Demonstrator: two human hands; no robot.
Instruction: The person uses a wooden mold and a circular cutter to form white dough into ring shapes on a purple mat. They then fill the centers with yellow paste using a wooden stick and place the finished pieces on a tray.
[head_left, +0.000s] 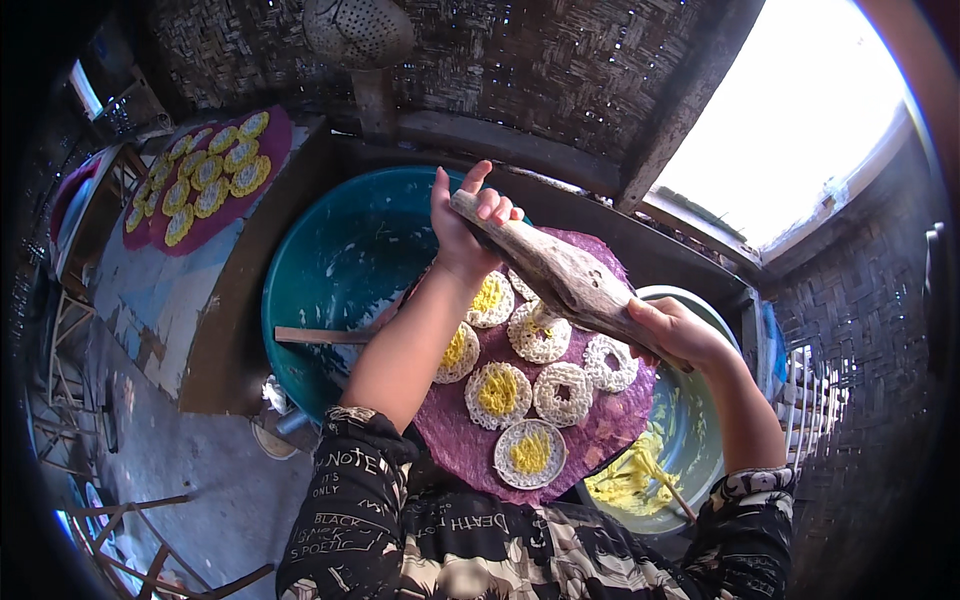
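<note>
With both hands I hold a long, weathered wooden tool, thick in the middle and narrowing to a handle at each end. My left hand is closed round its far-left end, with a finger or two raised. My right hand grips the near-right end. Beneath it lies a purple cloth with several round, lacy white dough discs. Some, like one disc, have yellow dough strands at the centre; another disc has a bare hole. Just under the tool, a disc shows some yellow.
A large teal basin with white residue and a wooden stick stands left. At right, a pale green basin holds yellow dough and a stick. More yellow-and-white discs lie on purple cloth at far left. A perforated ladle hangs on the wall.
</note>
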